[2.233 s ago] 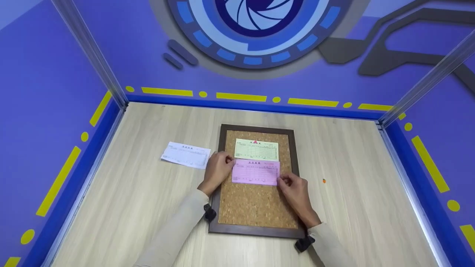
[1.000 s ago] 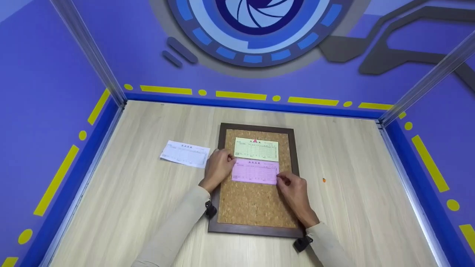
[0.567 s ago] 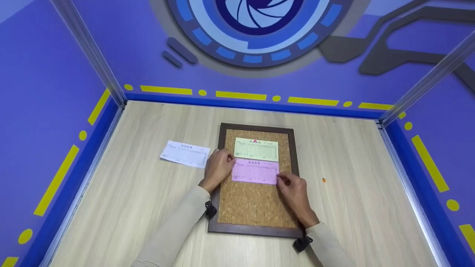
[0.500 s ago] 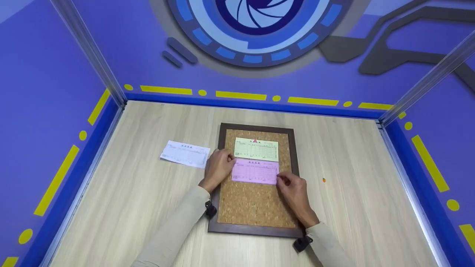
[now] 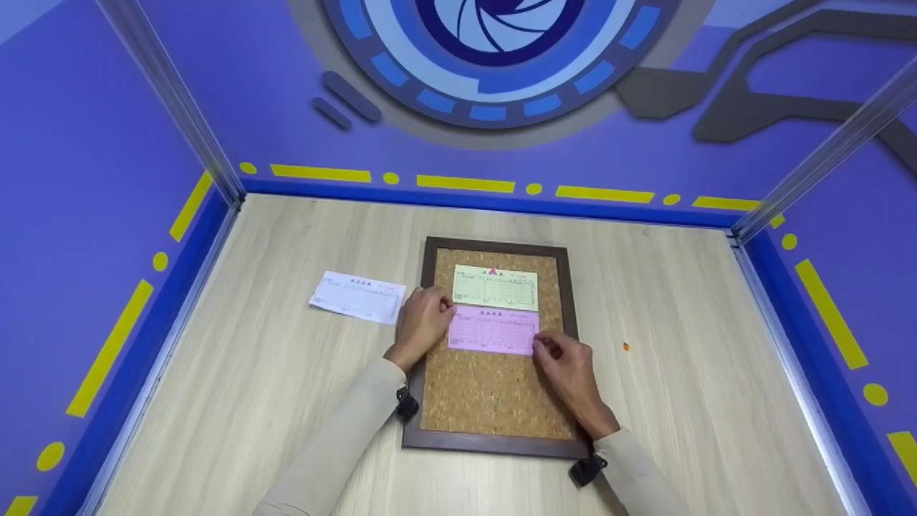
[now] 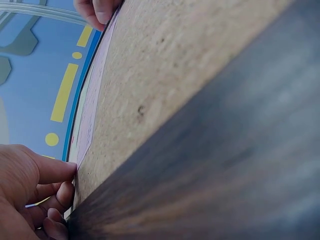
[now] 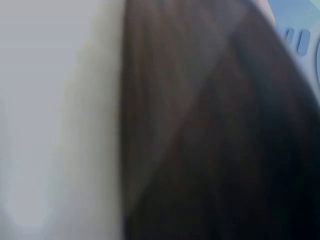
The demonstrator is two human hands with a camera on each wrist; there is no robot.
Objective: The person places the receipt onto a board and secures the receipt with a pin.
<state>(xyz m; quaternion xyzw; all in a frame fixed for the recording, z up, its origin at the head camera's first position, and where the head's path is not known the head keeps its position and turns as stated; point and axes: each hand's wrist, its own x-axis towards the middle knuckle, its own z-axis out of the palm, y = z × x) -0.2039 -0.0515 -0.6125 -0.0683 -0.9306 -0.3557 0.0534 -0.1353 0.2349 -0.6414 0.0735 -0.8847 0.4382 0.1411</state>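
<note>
A framed corkboard lies on the table in the head view. Near its top, a pale green printed slip has a small red pin at its top edge. Right below that is a pink printed slip, flat on the cork. My left hand pinches the pink slip near its upper left corner, thumb tip at the paper in the left wrist view. With thumb and forefinger, my right hand pinches its lower right edge. The right wrist view is blurred by the dark frame close up.
A white printed slip lies on the wooden table, left of the board. To the right is a tiny orange object. Blue panels with yellow markings wall the table at the back and both sides.
Both hands keep their places at the pink slip's edges. Since the earliest frame the slip's right end has shifted very slightly; the green and white slips stay put.
</note>
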